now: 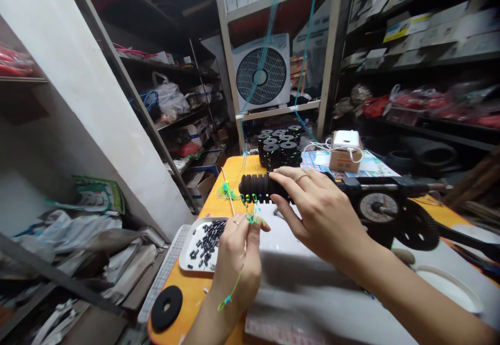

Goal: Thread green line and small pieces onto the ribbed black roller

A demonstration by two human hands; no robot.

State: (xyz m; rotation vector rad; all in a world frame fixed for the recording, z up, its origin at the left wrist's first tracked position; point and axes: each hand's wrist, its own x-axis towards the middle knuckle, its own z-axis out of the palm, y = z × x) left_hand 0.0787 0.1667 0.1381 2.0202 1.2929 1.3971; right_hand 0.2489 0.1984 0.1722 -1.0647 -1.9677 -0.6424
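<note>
My left hand (236, 254) is closed in a pinch on a thin green line (250, 214) with small coloured beads, held just under a black ribbed foam roll (260, 187). A loose end of that line hangs down past my wrist. My right hand (312, 207) reaches across from the right; its fingers curl over the right end of the black foam roll and touch it. The roll sits on a spindle of a black winding machine with a round dial (378, 207). Both hands are over a white sheet on an orange table (187, 293).
A white tray of small black tubes (203, 241) lies left of my left hand. A black foam disc (166, 307) rests near the table's front left corner. Stacked black spools (279, 147), a small box (346, 152) and a fan (261, 74) stand behind. Shelves crowd both sides.
</note>
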